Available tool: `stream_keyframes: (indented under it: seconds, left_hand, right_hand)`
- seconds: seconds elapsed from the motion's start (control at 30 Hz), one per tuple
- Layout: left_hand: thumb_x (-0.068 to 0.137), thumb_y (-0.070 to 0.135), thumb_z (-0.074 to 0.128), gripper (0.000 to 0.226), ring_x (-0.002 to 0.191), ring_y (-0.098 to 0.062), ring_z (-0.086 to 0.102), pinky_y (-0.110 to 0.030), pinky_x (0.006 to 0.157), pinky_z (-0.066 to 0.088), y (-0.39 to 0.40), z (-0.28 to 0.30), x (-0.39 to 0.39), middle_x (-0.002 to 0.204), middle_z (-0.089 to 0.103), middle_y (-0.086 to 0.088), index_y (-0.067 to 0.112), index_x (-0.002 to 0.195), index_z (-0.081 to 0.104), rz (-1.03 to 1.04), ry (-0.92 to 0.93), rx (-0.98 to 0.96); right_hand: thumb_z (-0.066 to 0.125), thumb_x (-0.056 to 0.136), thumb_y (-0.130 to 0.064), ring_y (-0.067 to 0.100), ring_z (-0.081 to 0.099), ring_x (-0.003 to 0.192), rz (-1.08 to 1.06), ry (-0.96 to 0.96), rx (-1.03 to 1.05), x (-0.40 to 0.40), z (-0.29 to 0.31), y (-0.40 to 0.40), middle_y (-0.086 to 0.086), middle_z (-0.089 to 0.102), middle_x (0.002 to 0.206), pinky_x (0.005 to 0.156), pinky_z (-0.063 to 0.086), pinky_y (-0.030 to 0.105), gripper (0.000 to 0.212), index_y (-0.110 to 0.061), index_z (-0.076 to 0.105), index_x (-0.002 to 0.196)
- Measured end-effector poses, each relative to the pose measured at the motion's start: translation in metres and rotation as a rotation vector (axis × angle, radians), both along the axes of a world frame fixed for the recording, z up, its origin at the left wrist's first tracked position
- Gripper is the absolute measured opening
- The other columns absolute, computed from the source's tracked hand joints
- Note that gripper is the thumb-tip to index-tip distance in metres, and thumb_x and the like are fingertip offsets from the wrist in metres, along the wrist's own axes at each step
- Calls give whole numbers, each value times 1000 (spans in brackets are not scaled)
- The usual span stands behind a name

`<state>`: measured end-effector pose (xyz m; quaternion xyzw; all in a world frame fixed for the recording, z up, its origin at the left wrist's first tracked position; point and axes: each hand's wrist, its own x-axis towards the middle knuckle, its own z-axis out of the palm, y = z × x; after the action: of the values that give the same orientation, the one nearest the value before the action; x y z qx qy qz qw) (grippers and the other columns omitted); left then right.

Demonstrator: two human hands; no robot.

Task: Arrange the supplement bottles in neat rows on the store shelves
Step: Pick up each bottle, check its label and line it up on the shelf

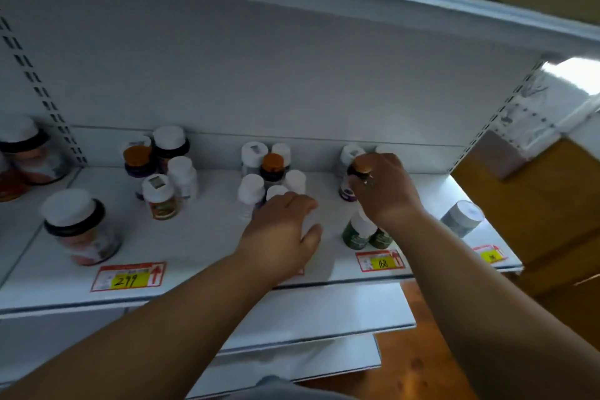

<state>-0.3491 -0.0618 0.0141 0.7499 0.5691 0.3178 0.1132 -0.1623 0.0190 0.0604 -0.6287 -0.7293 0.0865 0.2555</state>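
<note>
- White store shelf carries every bottle, its back panel bare.
- Right hand grips an orange-capped dark bottle from above, near the back.
- Left hand curls around a white bottle, mostly hidden, at mid-shelf.
- Two green bottles stand below the right wrist.
- Three yellow price tags line the front edge.

Both forearms are bare, with no sleeves in view. The right hand wears a silvery ring on one finger. The left hand shows no jewellery. Grey cloth shows at the bottom edge.
</note>
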Motion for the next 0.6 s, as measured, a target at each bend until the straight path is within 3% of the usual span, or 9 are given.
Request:
stream_keyframes:
  seconds: [0.1,0.23,0.4,0.53,0.6]
  left_hand:
    - [92,36,55,39,111,-18,51,-28,91,39,15,2,27,120,59,0,20,127,56,68,-50,-26]
    - [90,29,61,31,103,-20,56,-31,86,45,15,-1,51,110,63,-1,15,119,62,135,-77,22]
    - [90,24,63,29,102,-17,56,-24,86,42,13,-3,60,109,64,-1,14,117,63,158,-87,13]
    - [89,11,63,26,98,-13,56,-6,83,32,10,2,58,106,64,-2,12,115,64,185,-176,54]
    - [86,6,65,28,95,-13,58,-6,85,36,6,4,54,103,64,-2,10,114,64,201,-239,97]
  right_hand:
    - [56,88,-35,35,55,111,51,-261,-163,17,4,54,14,53,129,92,46,35,42,-16,57,125]
    - [56,91,-33,37,55,108,134,-458,-247,20,-10,82,18,50,121,87,50,42,40,-9,50,123]
    - [58,90,-22,36,55,99,167,-346,-105,24,-18,88,12,49,111,70,44,37,24,-12,46,109]
    - [62,86,-18,21,51,83,270,-119,34,33,-8,67,-3,46,95,62,34,27,14,-20,51,95]
    - [65,84,-17,16,51,80,350,-30,97,29,4,50,-7,47,95,58,34,23,16,-23,54,93]
